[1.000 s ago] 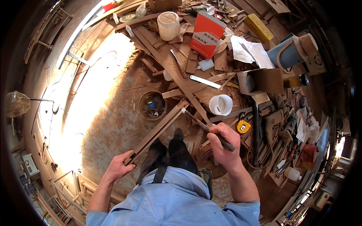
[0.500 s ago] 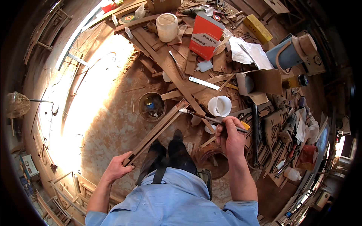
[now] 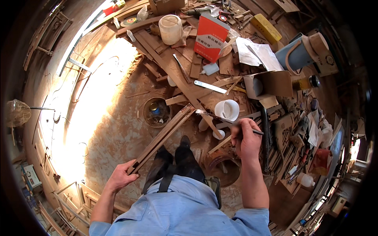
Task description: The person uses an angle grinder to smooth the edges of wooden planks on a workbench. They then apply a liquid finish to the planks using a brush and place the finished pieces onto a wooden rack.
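Observation:
My left hand (image 3: 123,176) is closed around the lower end of a long brown wooden rail (image 3: 160,138), which slants up and away to the right. A dark slot shows in the rail close to my fingers. In my right hand (image 3: 247,138) is a thin brush (image 3: 221,119), gripped by its dark handle. White stuff coats the bristles, which sit just right of the rail's far end, seemingly a little apart from it. Behind the brush stands a white plastic cup (image 3: 227,110) with whitish smears inside.
Across the cluttered bench lie a red-and-white box (image 3: 212,38), a metal ruler (image 3: 210,87), an open cardboard box (image 3: 269,86) and wood strips. Hand tools crowd the right side. A round bucket (image 3: 146,114) holding a can stands on the floor beyond the rail.
The brush tip has come off the rail's far end and shifted right, with my right hand moving slightly right. My left hand keeps its hold on the rail.

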`<action>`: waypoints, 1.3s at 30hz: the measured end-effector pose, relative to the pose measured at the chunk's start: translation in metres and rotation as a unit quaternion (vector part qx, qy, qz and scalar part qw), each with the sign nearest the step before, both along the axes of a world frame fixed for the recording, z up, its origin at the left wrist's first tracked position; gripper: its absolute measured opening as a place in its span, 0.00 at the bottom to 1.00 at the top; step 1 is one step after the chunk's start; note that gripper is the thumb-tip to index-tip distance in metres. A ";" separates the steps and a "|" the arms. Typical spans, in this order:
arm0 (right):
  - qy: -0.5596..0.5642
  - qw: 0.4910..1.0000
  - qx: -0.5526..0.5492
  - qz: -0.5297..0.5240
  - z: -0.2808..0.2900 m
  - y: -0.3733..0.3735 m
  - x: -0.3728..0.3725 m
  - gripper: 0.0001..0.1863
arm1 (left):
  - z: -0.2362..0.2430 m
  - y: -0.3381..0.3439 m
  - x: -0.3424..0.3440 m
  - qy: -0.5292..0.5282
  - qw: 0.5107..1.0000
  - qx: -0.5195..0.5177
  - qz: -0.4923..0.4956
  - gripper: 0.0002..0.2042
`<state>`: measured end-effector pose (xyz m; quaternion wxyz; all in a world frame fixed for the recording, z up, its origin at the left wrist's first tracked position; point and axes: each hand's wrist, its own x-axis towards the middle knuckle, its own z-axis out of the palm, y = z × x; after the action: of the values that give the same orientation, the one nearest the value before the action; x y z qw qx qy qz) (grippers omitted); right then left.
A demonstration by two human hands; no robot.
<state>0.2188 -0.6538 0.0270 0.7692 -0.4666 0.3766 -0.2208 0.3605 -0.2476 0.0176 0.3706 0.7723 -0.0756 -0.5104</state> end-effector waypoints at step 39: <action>0.194 0.967 -0.127 -0.105 -0.098 -0.093 -0.029 0.16 | 0.003 0.001 0.003 0.117 0.992 -0.030 0.042 0.18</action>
<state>0.1893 -0.7468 -0.0713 0.5881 -0.5526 0.5345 -0.2512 0.3637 -0.2462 0.0208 0.4209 0.6984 -0.0142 -0.5787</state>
